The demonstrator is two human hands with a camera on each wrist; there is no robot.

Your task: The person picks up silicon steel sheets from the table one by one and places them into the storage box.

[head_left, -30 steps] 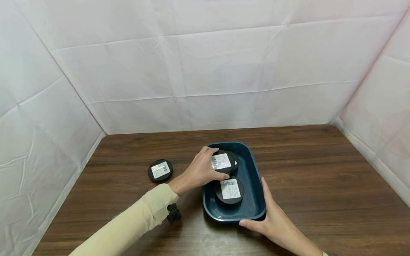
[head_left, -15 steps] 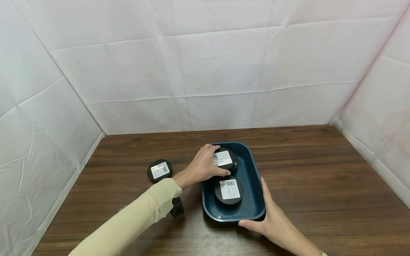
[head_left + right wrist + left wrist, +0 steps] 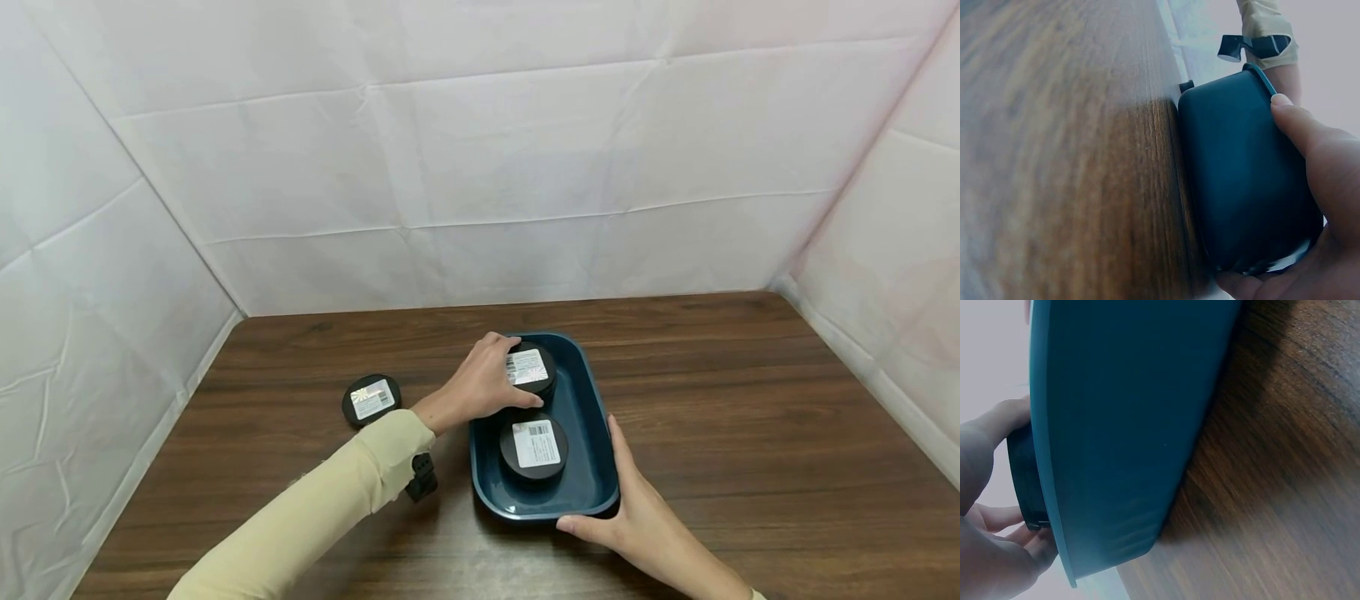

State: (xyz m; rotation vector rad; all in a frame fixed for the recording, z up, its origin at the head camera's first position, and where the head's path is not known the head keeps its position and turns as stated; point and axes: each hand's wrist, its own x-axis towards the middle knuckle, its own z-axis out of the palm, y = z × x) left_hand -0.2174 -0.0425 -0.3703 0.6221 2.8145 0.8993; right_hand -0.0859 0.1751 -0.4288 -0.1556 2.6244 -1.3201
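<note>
My left hand (image 3: 483, 383) grips a flat round black container (image 3: 531, 368) with a white label, thumb on its near side and fingers on the far side. It sits in the far end of a dark blue tray (image 3: 589, 417), over another black disc that is nearly hidden beneath it. In the left wrist view the held container (image 3: 1021, 475) rises above the tray rim. A second labelled round container (image 3: 534, 450) lies nearer in the tray. My right hand (image 3: 637, 512) holds the tray's near right corner, thumb at the rim (image 3: 1275, 99) and fingers along the outer wall.
Another labelled black round container (image 3: 371, 400) lies on the brown wooden table (image 3: 735, 400), left of the tray. White sheeting (image 3: 487, 167) rises behind the table and along both sides. A dark device (image 3: 422, 477) is strapped at the left wrist, below the cream sleeve.
My left hand has shifted slightly right and away with the gripped container, which now covers more of the disc under it. The right hand keeps its hold on the tray.
</note>
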